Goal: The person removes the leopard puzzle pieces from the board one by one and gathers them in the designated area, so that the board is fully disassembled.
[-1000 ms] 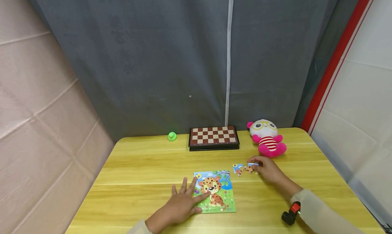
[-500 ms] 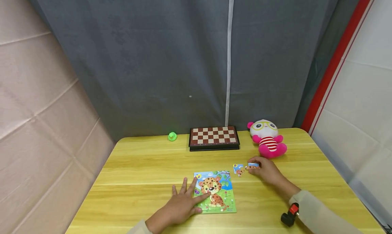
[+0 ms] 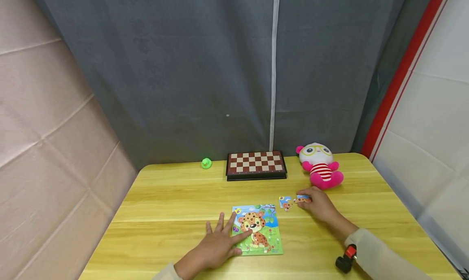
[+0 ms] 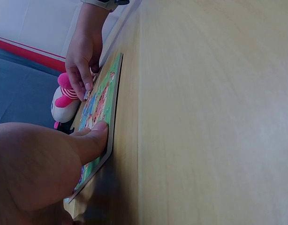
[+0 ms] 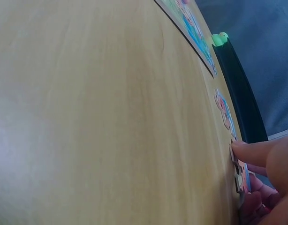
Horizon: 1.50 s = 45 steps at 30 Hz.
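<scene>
My left hand (image 3: pixel 216 247) lies with fingers spread over the left side of a leopard picture puzzle (image 3: pixel 270 243), a square board with a green and blue scene. In the left wrist view its thumb (image 4: pixel 98 136) rests on the puzzle's near edge. Beyond the board's upper right corner, my right hand (image 3: pixel 319 204) pinches a small jigsaw piece (image 3: pixel 303 198) between thumb and fingers, low over the table. The hand partly hides this spotted orange and blue piece. Just left of it lies another jigsaw piece (image 3: pixel 285 202) with a yellow corner, flat on the wood.
Along the back of the wooden table (image 3: pixel 165 215) stand a green toy duck (image 3: pixel 206 163), a chessboard box (image 3: pixel 255 164) and a pink and white plush toy (image 3: pixel 320 168). The plush sits right behind my right hand. A grey curtain (image 3: pixel 165 88) hangs behind the table.
The right fingers and thumb have shifted slightly on the jigsaw piece, covering more of its lower part. My left hand and the puzzle board keep their place.
</scene>
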Tool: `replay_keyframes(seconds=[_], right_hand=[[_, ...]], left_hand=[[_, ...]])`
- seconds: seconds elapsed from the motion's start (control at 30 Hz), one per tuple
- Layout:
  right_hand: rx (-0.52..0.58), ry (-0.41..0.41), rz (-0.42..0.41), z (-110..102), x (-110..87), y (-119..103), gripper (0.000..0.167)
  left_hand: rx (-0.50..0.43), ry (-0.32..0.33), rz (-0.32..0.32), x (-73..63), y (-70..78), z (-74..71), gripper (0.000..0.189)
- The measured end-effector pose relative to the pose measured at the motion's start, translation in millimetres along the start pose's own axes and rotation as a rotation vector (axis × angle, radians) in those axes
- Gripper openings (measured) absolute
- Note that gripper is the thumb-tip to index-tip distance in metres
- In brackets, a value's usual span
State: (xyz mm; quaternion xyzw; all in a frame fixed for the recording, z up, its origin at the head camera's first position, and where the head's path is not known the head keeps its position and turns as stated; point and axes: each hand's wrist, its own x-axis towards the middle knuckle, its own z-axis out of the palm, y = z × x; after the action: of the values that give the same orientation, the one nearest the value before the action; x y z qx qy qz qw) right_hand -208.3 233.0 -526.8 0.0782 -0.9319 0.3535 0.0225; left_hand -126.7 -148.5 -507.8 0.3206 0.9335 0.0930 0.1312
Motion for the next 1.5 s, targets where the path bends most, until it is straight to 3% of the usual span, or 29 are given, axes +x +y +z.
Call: replay_keyframes(seconds=[0.7,1.5], right_hand=[[-0.036,0.031,-0.038,1.3,-3.0,-2.3,0.029],[0.025,0.01,-0.042,-1.0,-3.7,-8.7,0.028]], left_hand=[[0.006,-0.014,-0.02,0.2,0.2,1.0,0.061],[0.015,-0.002,-0.012,1.1,-1.6,3.9,0.06]])
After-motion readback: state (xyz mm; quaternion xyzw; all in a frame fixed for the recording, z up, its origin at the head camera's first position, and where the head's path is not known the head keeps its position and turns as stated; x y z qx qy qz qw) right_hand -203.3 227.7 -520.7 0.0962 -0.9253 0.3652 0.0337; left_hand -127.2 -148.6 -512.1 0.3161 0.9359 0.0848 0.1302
